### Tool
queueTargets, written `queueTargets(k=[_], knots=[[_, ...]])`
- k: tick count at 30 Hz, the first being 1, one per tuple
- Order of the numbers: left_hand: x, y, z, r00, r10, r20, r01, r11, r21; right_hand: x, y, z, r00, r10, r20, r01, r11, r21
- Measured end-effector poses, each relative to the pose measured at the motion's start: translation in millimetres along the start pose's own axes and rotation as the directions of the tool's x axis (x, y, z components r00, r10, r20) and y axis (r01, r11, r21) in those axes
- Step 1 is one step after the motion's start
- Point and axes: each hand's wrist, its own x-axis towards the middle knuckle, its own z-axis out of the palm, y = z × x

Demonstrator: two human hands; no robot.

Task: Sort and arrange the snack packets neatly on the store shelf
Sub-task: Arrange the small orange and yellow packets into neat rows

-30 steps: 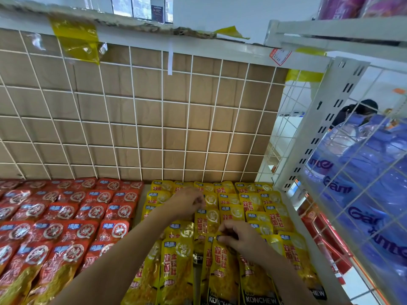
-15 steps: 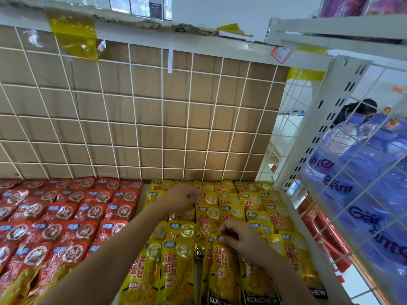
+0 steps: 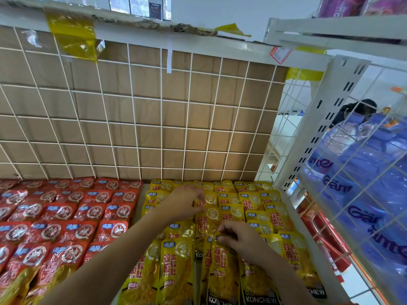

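Yellow snack packets (image 3: 251,201) lie in overlapping rows on the right half of the shelf, and red snack packets (image 3: 66,216) fill the left half. My left hand (image 3: 185,201) reaches to the back rows and pinches the top edge of a yellow packet (image 3: 209,200) there. Nearer to me, my right hand (image 3: 240,237) pinches the top edge of another yellow packet (image 3: 222,267) in the front rows. My forearms hide several packets beneath them.
A white wire grid over brown cardboard (image 3: 141,111) forms the back wall. A white perforated upright (image 3: 319,133) and a wire side panel (image 3: 356,172) bound the right side, with large blue water bottles (image 3: 374,172) behind. Another shelf (image 3: 334,29) hangs above right.
My left hand has moved a little further back among the yellow packets. My right hand stays on the same front packet's top edge.
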Motion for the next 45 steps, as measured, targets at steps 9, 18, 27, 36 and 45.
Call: queueTargets(k=[9,18,27,36,45], knots=[[-49,21,27,0.973,0.18,0.146,-0.202,0.967,0.153,-1,1,0,1.0,-0.007,-0.009,0.007,1.0,0.0],[-53,10,38,0.968,0.215,0.131,-0.236,0.955,0.18,0,0,0,1.0,-0.011,-0.002,0.011,1.0,0.0],[-54,11,39,0.973,0.195,0.124,-0.213,0.965,0.155,-1,-1,0,1.0,-0.006,-0.008,0.006,1.0,-0.013],[-76,16,17,0.998,-0.053,0.021,0.053,0.999,-0.001,-1,0,0,1.0,-0.007,-0.008,0.007,1.0,-0.027],[-107,19,57,0.998,-0.038,0.042,0.028,0.973,0.228,0,-8,-3,1.0,0.003,-0.014,-0.005,0.994,-0.11]])
